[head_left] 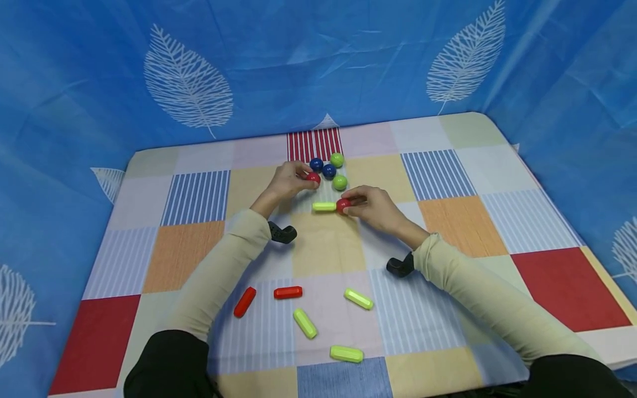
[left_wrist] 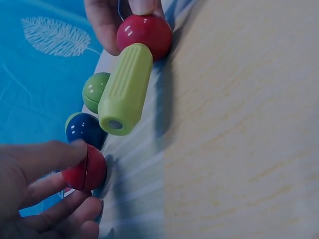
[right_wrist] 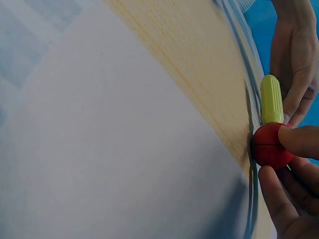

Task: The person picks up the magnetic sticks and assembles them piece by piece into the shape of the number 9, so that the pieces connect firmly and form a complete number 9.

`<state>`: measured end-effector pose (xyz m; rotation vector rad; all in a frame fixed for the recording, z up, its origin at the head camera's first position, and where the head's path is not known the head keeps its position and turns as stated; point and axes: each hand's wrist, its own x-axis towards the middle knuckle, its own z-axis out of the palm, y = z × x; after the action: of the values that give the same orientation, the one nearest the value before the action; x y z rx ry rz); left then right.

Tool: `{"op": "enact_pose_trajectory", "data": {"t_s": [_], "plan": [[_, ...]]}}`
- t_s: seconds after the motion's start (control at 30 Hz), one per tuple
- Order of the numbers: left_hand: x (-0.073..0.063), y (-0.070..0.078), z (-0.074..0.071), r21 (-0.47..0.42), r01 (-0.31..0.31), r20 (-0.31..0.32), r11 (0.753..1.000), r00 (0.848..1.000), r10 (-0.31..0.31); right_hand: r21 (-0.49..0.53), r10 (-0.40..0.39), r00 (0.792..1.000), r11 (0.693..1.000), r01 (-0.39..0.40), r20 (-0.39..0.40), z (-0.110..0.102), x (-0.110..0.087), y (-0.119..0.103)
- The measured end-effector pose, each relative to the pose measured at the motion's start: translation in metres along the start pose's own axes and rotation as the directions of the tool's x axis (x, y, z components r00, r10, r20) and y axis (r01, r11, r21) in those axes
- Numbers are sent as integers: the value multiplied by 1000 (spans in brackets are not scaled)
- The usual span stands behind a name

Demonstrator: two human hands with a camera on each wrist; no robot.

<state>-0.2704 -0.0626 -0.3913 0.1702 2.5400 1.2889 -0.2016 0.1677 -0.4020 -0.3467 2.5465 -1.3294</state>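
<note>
My left hand (head_left: 290, 181) pinches a red ball (head_left: 313, 177), with a thin seam line showing in the left wrist view. A second red ball (head_left: 343, 205) is held between the thumb and fingers of my right hand (head_left: 374, 209). To that ball is joined the end of a ribbed yellow-green rod (head_left: 324, 207), which points left with its other end free. The rod's free end shows a grey round spot in the left wrist view. Just beyond the hands lie two blue balls (head_left: 329, 171) and two green balls (head_left: 339, 182), close together.
Nearer the body, two red rods (head_left: 288, 292) and three yellow-green rods (head_left: 358, 299) lie scattered on the patchwork tablecloth (head_left: 325, 243). A blue curtain (head_left: 318, 61) with white leaf prints hangs around the far side and both flanks. A black strap-like device (head_left: 282, 232) sits at each wrist.
</note>
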Motion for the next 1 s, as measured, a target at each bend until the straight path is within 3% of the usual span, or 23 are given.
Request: {"op": "enact_pose_trajectory", "data": {"t_s": [0.23, 0.4, 0.6, 1.0], "plan": [[-7, -5, -6, 7, -15, -3, 1000, 1000, 15, -3, -1, 1000, 1000, 1, -1, 2, 0, 0], [-26, -15, -19, -17, -35, -15, 999, 999, 35, -11, -8, 1000, 1000, 8, -1, 3, 1, 0], [-50, -23, -30, 31, -42, -11, 999, 999, 42, -24, -7, 1000, 1000, 7, -12, 0, 1, 0], [-72, -26, -19, 77, -117, 48, 990, 992, 113, -44, -13, 1000, 999, 12, -18, 2, 0, -3]]}}
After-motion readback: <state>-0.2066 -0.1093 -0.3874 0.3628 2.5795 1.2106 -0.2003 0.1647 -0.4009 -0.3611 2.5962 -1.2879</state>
